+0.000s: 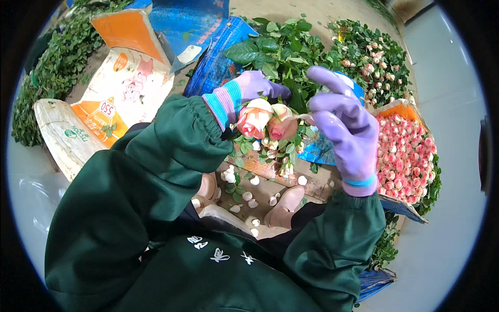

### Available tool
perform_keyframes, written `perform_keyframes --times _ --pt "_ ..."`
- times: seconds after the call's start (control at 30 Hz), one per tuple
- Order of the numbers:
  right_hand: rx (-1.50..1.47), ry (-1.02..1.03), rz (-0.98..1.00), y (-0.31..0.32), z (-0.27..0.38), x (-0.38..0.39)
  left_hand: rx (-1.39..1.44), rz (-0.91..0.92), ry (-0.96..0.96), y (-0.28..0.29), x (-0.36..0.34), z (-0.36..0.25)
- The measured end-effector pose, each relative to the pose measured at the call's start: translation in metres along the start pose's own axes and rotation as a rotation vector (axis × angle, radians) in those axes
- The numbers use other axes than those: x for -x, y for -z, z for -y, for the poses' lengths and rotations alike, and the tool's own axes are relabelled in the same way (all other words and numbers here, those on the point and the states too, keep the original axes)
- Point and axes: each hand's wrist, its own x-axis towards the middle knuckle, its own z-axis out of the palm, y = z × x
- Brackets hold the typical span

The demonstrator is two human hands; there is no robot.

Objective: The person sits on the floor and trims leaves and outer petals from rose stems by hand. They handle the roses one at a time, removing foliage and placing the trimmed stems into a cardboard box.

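Note:
My left hand (255, 86), in a purple glove with a striped cuff, is closed around rose stems just behind the blooms. Two pale pink roses, a left one (255, 119) and a right one (282, 124), face me beside that wrist. My right hand (347, 125), gloved alike, is bent beside the right rose. Its thumb and a finger come together at a pale petal (305, 119) on that rose's right side, while another finger reaches out above. Leaves and the glove hide the stems. Smaller whitish blooms (271, 147) hang below the two roses.
Leafy rose stems (286, 47) lie ahead on blue sheeting (213, 67). A packed bunch of pink roses (405, 158) stands at right, with more roses (377, 67) behind. An opened carton (132, 88) lies at left. Fallen petals (252, 203) dot the floor around my shoes (285, 206).

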Motion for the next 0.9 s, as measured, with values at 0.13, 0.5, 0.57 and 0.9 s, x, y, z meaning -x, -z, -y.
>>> perform_keyframes --times 0.13,0.5,0.57,0.9 --pt "-0.257 -0.191 0.337 0.022 0.012 0.003 -0.030 0.003 -0.025 -0.003 -0.004 0.013" --pt "-0.138 -0.455 -0.205 0.048 -0.125 0.011 0.299 -0.171 0.391 -0.075 0.034 -0.061" --pt "-0.172 -0.811 -0.417 0.034 -0.100 0.007 0.386 -0.136 0.295 -0.072 0.041 -0.053" --pt "0.227 -0.799 -0.673 0.120 -0.099 0.050 0.229 -0.365 0.477 -0.019 0.051 -0.012"
